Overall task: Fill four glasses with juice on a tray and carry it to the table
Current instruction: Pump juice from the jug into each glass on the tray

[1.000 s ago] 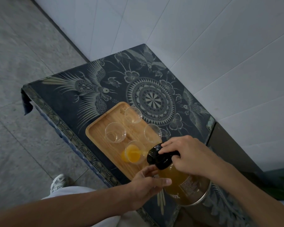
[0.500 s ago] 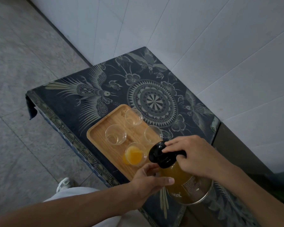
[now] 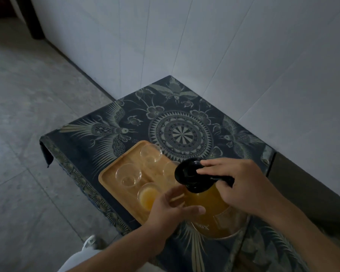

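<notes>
Head camera, looking down: a person's right hand (image 3: 241, 185) grips the black handle of a glass juice jug (image 3: 210, 214), fingers curled over the handle and reaching onto the black lid (image 3: 188, 173). The jug, well filled with orange juice, stands at the near right end of a wooden tray (image 3: 110, 178), its lid hanging over the tray's right part; whether its base rests on the cloth or is lifted cannot be told.

The left hand (image 3: 171, 211) is laid against the near side of the jug's body, fingers loosely extended along the glass and thumb out toward the right, steadying rather than clenching.

Four small clear glasses are on the tray. The nearest glass (image 3: 147, 196) holds orange juice and sits just beside the left hand's fingers. The left glass (image 3: 128, 174) and the far glass (image 3: 151, 153) look empty. The right glass (image 3: 170, 169) is partly hidden behind the jug's lid, and its contents cannot be made out.

The tray lies on a dark patterned tablecloth (image 3: 181, 132) printed with birds, flowers and a round medallion, covering a low table set against a white tiled wall (image 3: 204, 46). Grey floor tiles (image 3: 28, 114) lie to the left, and a white shoe (image 3: 89, 241) shows at the table's near edge.
</notes>
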{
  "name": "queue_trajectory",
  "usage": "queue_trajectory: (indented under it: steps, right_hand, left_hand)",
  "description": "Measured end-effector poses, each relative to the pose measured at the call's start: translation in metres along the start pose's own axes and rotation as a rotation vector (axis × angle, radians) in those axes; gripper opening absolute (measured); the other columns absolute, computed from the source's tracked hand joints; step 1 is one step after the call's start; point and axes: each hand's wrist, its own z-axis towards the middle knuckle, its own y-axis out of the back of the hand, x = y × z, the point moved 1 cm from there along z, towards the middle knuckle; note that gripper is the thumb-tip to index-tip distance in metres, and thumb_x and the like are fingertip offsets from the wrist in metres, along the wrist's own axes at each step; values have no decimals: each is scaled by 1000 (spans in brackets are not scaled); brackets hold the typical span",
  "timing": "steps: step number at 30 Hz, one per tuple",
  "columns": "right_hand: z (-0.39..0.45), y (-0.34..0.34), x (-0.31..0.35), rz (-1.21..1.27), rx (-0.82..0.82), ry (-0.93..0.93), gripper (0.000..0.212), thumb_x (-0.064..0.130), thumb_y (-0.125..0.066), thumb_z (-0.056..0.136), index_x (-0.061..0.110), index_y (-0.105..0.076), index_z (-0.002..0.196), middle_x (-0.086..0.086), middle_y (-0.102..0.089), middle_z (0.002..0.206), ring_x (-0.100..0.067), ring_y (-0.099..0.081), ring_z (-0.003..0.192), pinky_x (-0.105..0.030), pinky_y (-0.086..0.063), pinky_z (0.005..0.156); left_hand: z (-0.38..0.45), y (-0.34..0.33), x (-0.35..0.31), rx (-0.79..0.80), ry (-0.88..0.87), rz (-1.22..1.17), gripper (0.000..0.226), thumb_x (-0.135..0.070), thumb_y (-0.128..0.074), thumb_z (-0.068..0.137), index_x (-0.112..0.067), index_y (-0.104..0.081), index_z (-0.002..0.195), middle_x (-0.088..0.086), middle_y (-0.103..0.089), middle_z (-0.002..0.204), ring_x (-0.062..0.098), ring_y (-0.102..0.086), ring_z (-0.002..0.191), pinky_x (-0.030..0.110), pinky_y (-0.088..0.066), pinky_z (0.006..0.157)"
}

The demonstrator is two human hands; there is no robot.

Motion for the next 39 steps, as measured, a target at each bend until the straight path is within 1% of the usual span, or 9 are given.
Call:
queue_trajectory:
  steps: [3, 6, 13, 18, 22, 26, 31, 36, 39]
  right_hand:
    - [-4, 5, -19, 23, -70, 22, 56, -3, -62, 77, 35, -79, 114, 19, -71, 125, 4, -65, 115, -21, -56, 95]
    - [-3, 8, -36, 30, -95, 14, 56, -4, -62, 76, 34, -80, 112, 18, -72, 123, 6, -66, 104, -2, -46, 79]
    - [9, -1, -52, 13, -92, -86, 54, -1, -62, 77, 37, -80, 111, 20, -71, 123, 3, -65, 105, -4, -45, 80]
    - [16, -11, -51, -34, -25, -168, 52, 3, -61, 78, 38, -79, 112, 23, -68, 126, 2, -64, 107, -15, -52, 84]
    - [28, -18, -45, -64, 45, -217, 54, 3, -60, 77, 39, -78, 114, 19, -69, 127, -3, -63, 117, -26, -54, 97]
    - [37, -25, -40, -86, 113, -268, 53, 5, -59, 77, 40, -78, 112, 20, -70, 126, 3, -65, 106, -23, -57, 83]
    - [48, -30, -35, -126, 168, -329, 52, 5, -59, 77, 39, -79, 112, 20, -70, 125, 32, -46, 78, -7, -34, 66]
    - [64, -30, -27, -172, 217, -378, 53, 8, -58, 76, 40, -78, 112, 21, -70, 126, 5, -63, 94, -30, -59, 78]
    - [71, -30, -25, -198, 246, -388, 53, 8, -58, 76, 41, -78, 112, 21, -70, 126, -6, -67, 102, -34, -60, 84]
  left_hand:
    - [9, -12, -8, 2, -39, 62, 67, -16, -101, 58, -35, -70, 114, -12, -73, 120, 7, -66, 116, 15, -58, 72]
    - [22, -23, -14, 29, -51, 113, 65, -8, -95, 66, -29, -71, 122, -6, -75, 122, 11, -68, 116, 13, -59, 68]
    - [54, -24, -3, 94, -3, 103, 74, -5, -90, 74, -19, -62, 141, 4, -67, 139, 25, -59, 134, 50, -48, 113]
    - [65, -16, 10, 145, 24, 57, 66, -13, -90, 71, -28, -69, 131, 0, -74, 129, 19, -68, 122, 43, -57, 103]
    - [72, -5, 17, 170, 65, 55, 65, -15, -88, 73, -25, -68, 133, 3, -73, 132, 25, -65, 127, 51, -51, 109]
    - [77, 7, 22, 209, 126, 59, 65, -13, -90, 73, -23, -67, 133, 0, -74, 129, 23, -66, 125, 51, -53, 108]
    - [85, 12, 23, 227, 205, 3, 67, -13, -93, 71, -23, -67, 131, 0, -75, 127, 24, -68, 122, 48, -55, 105]
    - [89, 16, 23, 276, 269, -50, 73, -22, -96, 63, -30, -66, 130, -5, -76, 126, 22, -69, 122, 50, -53, 107]
    - [90, 16, 25, 275, 300, -98, 70, -21, -95, 62, -33, -67, 124, -8, -78, 119, 21, -71, 117, 49, -52, 108]
